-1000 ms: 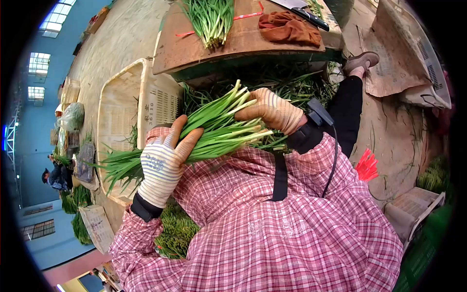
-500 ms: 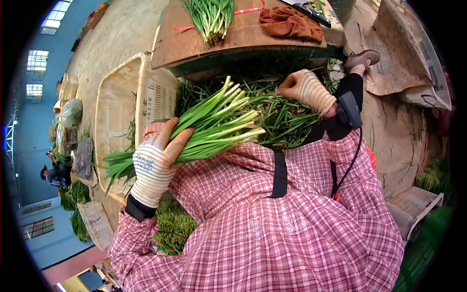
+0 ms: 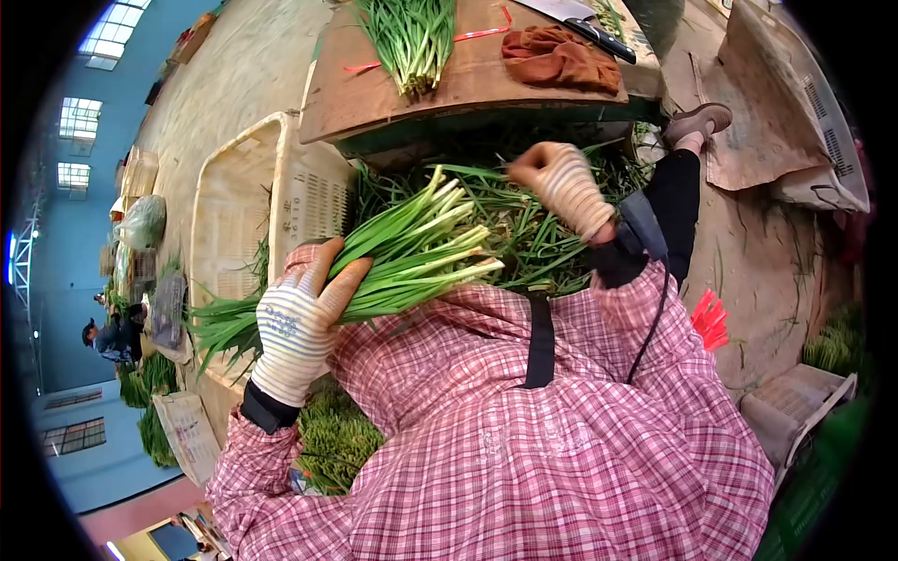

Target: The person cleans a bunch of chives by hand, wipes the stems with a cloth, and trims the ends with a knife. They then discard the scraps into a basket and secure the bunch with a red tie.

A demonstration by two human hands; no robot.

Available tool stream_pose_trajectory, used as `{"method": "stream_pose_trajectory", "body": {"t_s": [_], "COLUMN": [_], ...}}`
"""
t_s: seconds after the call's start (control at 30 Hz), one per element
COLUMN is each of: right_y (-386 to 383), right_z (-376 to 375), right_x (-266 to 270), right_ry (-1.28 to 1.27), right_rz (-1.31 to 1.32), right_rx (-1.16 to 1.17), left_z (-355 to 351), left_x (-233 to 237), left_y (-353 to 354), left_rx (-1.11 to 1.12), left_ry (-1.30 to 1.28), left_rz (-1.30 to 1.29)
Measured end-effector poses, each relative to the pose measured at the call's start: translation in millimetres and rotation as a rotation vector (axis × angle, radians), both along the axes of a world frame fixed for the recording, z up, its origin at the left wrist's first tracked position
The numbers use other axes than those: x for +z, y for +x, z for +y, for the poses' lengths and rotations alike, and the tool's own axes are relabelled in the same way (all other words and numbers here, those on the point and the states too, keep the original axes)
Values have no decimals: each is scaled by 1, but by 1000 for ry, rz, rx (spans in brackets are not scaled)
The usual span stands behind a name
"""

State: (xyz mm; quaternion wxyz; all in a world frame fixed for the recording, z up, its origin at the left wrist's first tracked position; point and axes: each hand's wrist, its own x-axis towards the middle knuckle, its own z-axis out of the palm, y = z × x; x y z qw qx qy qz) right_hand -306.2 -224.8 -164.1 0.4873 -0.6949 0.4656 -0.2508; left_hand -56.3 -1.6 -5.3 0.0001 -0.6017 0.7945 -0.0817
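Observation:
My left hand [image 3: 297, 316], in a striped glove with brown fingertips, is closed around a bunch of garlic chives [image 3: 402, 252]. The pale cut ends point right and the green leaf tips hang out to the left, over a crate. Above a heap of loose leaves [image 3: 538, 234], my right hand [image 3: 561, 182], gloved the same way, has thumb and fingers pinched together. A thin green leaf lies by its fingertips; whether it is held cannot be made out. The two hands are apart, the right one just beyond the cut ends.
Ahead stands a board-topped table [image 3: 365, 98] with another chive bunch [image 3: 409, 42], red ties, a brown cloth [image 3: 561, 61] and a knife [image 3: 599, 37]. A white plastic crate [image 3: 281, 196] is at left. More chives [image 3: 337, 439] lie by my left side. A person [image 3: 112, 337] is far left.
My right hand has moved left and slightly up, closer to the bunch, still pinched. The left hand keeps its hold with the bunch nearly still. The camera view has shifted slightly.

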Motion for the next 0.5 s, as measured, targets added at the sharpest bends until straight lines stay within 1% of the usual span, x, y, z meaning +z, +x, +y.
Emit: {"method": "stream_pose_trajectory", "body": {"t_s": [0.03, 0.07, 0.13, 0.17, 0.2, 0.23, 0.27, 0.3, 0.33, 0.37, 0.4, 0.43, 0.47, 0.5], "right_y": [-11, -15, -3, 10, 12, 13, 15, 11, 3, -6, -15, -18, -26, -22], "right_z": [-15, -21, -2, 8, 15, 12, 9, 13, 8, -2, -11, -14, -12, -1], "right_x": [-22, -18, 7, 18, 35, 36, 35, 41, 35, 23, 4, -4, -11, 6], "right_ry": [-166, 88, 72, 123, 259, 226, 196, 261, 283, 273, 259, 357, 431, 358], "right_rz": [159, 72, -457, -658, -637, -531, -427, -484, -435, -444, -453, -626, -783, -841], "right_rx": [8, 84, 258, 372, 467, 503, 541, 427, 322, 215, 106, 89, 185, 253], "left_z": [3, 3, 1, -2, -5, -5, -5, -2, 2, 9, 14, 14, 14, 11], "left_x": [2, 3, 1, 1, 2, 6, 6, 7, 9, 8, 8, 11, 13, 16], "left_y": [0, 0, -2, -5, -8, -12, -12, -10, -7, 2, 5, 9, 10, 5], "left_rx": [16, 29, 1, -29, -57, -49, -27, -3, 26, 76, 222, 365, 509, 570], "left_ry": [3, 2, 38, 49, 55, 85, 99, 118, 136, 188, 294, 389, 483, 522], "left_rz": [23, 47, 33, 13, -8, 10, 107, 203, 299, 397, 513, 623, 735, 952]}}
